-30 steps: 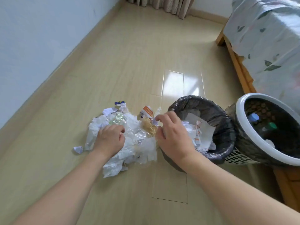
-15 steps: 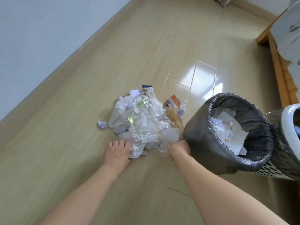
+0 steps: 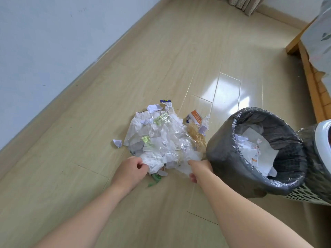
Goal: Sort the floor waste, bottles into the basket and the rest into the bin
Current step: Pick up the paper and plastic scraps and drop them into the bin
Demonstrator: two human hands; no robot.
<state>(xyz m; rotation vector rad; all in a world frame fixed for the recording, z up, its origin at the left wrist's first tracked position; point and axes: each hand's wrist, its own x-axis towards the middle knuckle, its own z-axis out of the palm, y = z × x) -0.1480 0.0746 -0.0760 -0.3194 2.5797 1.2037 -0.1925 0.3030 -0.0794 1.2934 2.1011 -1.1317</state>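
Note:
A heap of crumpled white paper, clear plastic film and wrappers (image 3: pixel 161 140) lies on the wooden floor. My left hand (image 3: pixel 130 170) grips the heap's near left edge with curled fingers. My right hand (image 3: pixel 198 169) grips its near right edge, close against the bin. The bin (image 3: pixel 232 169) has a black liner and holds white paper scraps; it stands just right of the heap. The white perforated basket (image 3: pixel 320 183) stands behind it at the right edge, mostly cut off. No bottle shows in the heap.
A small paper scrap (image 3: pixel 117 142) lies left of the heap, and an orange-and-white carton piece (image 3: pixel 195 118) at its far right. Green bits (image 3: pixel 155 178) sit by my left hand. A wooden bed frame (image 3: pixel 311 76) runs along the right; a wall (image 3: pixel 53 42) along the left.
Both hands have slid from the top of the heap to its near edge and closed on it. The camera has tilted and moved closer.

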